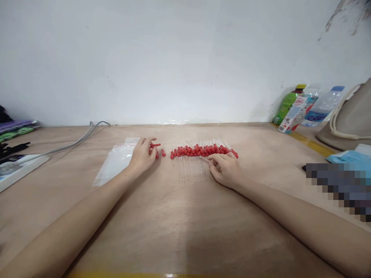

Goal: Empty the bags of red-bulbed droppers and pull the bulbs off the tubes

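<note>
We have our left hand curled at the middle of the table, thumb and forefinger closed on one red bulb. Our right hand lies at 3 o'clock from it, with its fingertips pinched on one clear tube. That tube sits at the near edge of the droppers, a single row of red-capped glass tubes lying between our hands and reaching toward 12 o'clock. They overlap too much for us to count. Two loose bulbs lie just beside our left fingers, in the gap before the row. One clear bag lies flat at 9 o'clock, partly under our left wrist. From our hands toward 6 o'clock the wood is bare right down to the yellow strip at the near edge, and a bare band also runs between the row and the wall at 12 o'clock. One grey cable trails off at 10 o'clock toward a tray at the left edge. Three bottles lean on the wall at 2 o'clock, well apart from the row.
</note>
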